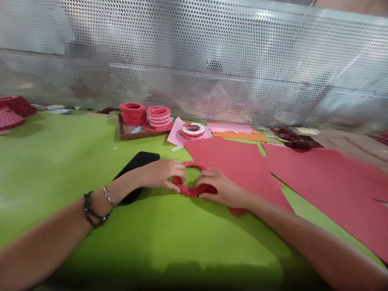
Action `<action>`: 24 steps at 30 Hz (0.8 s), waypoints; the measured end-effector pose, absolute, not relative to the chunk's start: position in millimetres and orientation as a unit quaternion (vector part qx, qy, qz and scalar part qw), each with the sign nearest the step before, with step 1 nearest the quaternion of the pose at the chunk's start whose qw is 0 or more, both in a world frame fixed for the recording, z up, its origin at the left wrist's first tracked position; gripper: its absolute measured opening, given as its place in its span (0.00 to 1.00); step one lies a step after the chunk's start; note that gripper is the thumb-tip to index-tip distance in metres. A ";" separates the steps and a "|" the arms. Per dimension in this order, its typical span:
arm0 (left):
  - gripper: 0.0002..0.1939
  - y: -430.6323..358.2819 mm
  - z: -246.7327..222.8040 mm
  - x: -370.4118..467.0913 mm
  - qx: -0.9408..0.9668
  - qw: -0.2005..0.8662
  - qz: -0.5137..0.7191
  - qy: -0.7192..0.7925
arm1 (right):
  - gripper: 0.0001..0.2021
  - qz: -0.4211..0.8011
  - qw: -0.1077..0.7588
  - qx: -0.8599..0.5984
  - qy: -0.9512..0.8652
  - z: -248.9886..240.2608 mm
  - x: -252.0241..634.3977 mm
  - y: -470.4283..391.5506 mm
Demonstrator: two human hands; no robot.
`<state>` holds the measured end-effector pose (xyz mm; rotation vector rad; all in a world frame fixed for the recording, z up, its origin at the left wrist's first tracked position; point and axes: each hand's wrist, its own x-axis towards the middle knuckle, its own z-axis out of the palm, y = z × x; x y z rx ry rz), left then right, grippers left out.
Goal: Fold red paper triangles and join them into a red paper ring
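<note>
A red paper ring (190,191) is held between my two hands just above the green tabletop. My left hand (165,173) grips its left side, thumb below and fingers curled inside the opening. On the opposite side, my right hand (220,186) has its fingers closed over the ring's right edge. Under my left wrist lies a black phone (136,163). Red paper sheets (239,157) spread out beside and beneath my right hand and forearm.
A brown tray (127,135) at the back holds stacks of red rings (133,115) and pink rings (158,118). Nearby, a roll of white tape (193,128) rests on pink paper. Scissors (287,135) lie at back right. A perforated metal screen (188,52) borders the table.
</note>
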<state>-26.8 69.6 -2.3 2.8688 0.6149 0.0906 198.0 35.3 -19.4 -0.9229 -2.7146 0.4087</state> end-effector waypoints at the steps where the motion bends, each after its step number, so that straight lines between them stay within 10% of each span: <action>1: 0.10 69.3 -2.6 -26.9 0.971 0.107 0.033 0.212 | 0.06 0.138 0.115 -0.316 -0.931 -17.7 199.0 35.5; 8: 0.48 71.8 -8.7 -33.7 0.940 0.148 0.039 0.305 | 0.39 0.205 0.085 -0.402 -0.888 -13.4 209.6 39.4; 24: 0.47 70.6 -18.9 -23.2 0.931 0.109 0.134 0.320 | 0.37 0.140 0.161 -0.404 -0.890 -22.4 210.2 43.8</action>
